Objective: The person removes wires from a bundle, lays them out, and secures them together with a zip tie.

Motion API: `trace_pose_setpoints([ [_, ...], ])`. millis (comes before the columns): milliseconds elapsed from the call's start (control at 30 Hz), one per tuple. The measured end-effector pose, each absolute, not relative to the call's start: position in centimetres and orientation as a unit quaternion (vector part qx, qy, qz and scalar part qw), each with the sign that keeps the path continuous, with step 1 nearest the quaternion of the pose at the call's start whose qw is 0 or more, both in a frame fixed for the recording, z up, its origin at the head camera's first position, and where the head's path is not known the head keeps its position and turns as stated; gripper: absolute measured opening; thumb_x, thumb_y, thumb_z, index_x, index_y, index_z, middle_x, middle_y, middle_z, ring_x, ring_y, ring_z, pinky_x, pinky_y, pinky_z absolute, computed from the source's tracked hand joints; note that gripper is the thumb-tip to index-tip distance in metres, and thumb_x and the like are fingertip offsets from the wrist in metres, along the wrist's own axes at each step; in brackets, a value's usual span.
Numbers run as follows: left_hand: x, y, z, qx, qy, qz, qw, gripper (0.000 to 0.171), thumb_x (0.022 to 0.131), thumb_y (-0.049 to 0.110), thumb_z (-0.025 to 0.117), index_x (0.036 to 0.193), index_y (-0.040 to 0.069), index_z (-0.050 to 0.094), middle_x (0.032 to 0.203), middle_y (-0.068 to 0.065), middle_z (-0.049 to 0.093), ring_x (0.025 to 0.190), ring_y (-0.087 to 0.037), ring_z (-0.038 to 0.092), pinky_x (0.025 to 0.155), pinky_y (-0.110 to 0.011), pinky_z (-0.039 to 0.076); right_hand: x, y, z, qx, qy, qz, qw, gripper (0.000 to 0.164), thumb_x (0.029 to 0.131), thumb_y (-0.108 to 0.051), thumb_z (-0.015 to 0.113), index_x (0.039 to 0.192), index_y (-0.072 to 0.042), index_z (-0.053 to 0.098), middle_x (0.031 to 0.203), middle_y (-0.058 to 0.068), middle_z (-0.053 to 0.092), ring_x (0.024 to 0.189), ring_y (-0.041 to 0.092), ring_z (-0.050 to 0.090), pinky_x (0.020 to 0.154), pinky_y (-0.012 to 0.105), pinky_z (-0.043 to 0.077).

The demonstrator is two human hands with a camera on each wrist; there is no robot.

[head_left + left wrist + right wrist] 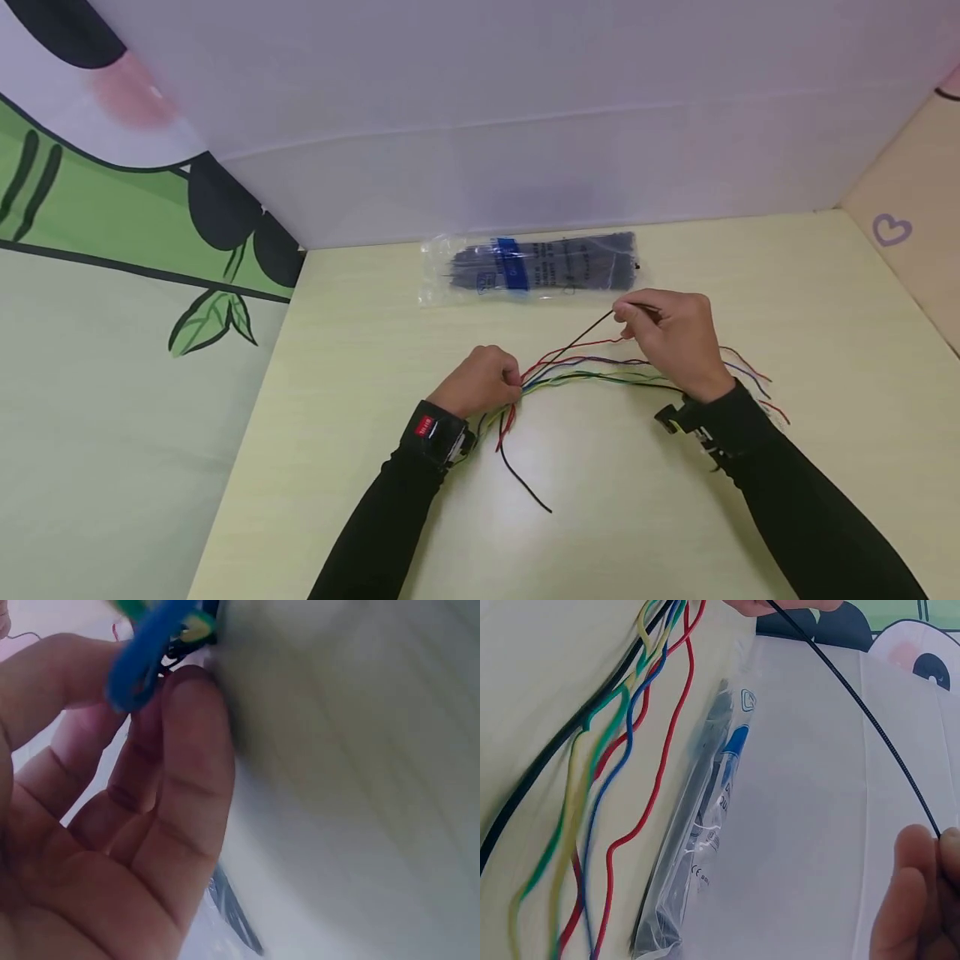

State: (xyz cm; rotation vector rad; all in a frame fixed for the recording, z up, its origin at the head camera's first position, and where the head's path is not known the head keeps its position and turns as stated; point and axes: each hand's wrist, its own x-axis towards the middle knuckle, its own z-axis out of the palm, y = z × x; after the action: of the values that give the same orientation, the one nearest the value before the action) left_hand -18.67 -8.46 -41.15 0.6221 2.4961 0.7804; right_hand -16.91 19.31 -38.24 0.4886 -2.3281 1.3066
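A bundle of red, blue, black and yellow-green wires (592, 361) stretches across the table, its strands fanning out to the right. My left hand (480, 382) grips the bundle near its left end; in the left wrist view, a blue wire (139, 679) loops out past the fingertips. My right hand (675, 337), raised over the wires, pinches the far end of a thin black cable tie (877, 729). The ridged strip runs taut from there down to the left hand. Whether it circles the bundle is hidden by the left fingers.
A clear plastic bag of dark cable ties (577, 265) lies behind the wires, along the white back wall (480, 179). Loose wire ends, one a black wire (525, 483), trail toward the table's front. A printed panel stands at the left and a beige one at the right.
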Motion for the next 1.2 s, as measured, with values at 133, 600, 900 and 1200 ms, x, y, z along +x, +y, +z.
trace_pose_setpoints([
  [133,-18.8,-8.3,-41.5,0.238,0.906,0.273,0.218,0.021,0.081,0.003,0.068,0.063,0.013,0.063,0.064,0.006,0.052,0.064,-0.010,0.045,0.057,-0.021,0.038,-17.0,19.1,-38.5,0.173,-0.833,0.477,0.222,0.010,0.090,0.000,0.067,0.093,-0.003,0.076,0.073,0.007,0.071,0.060,0.006,0.063,0.046,0.016,0.041],
  [600,-18.1,-7.4,-41.6,0.196,0.926,0.245,0.209,0.029,0.082,0.002,0.066,0.057,0.013,0.056,0.061,0.005,0.045,0.060,-0.012,0.042,0.052,-0.024,0.034,-16.8,19.0,-38.5,0.143,-0.808,0.500,0.276,0.010,0.088,0.003,0.068,0.092,0.001,0.077,0.073,0.012,0.071,0.059,0.002,0.062,0.063,0.010,0.049],
  [900,-17.1,-7.0,-40.9,0.232,0.941,0.190,0.155,0.042,0.078,-0.007,0.056,0.052,0.017,0.033,0.061,0.006,0.017,0.056,-0.011,0.018,0.049,-0.024,0.018,-16.1,17.3,-39.3,0.160,-0.759,0.628,-0.062,0.027,0.095,-0.018,0.066,0.120,-0.008,0.064,0.103,0.012,0.069,0.071,0.027,0.068,0.067,0.031,0.057],
  [1200,-16.7,-6.3,-40.8,0.233,0.957,0.139,0.104,0.038,0.080,-0.002,0.064,0.052,0.016,0.046,0.060,0.006,0.030,0.058,-0.011,0.030,0.049,-0.024,0.024,-15.6,13.7,-42.0,0.236,-0.758,0.594,-0.132,0.015,0.094,-0.010,0.065,0.107,-0.005,0.072,0.097,0.018,0.071,0.078,0.032,0.070,0.068,0.035,0.058],
])
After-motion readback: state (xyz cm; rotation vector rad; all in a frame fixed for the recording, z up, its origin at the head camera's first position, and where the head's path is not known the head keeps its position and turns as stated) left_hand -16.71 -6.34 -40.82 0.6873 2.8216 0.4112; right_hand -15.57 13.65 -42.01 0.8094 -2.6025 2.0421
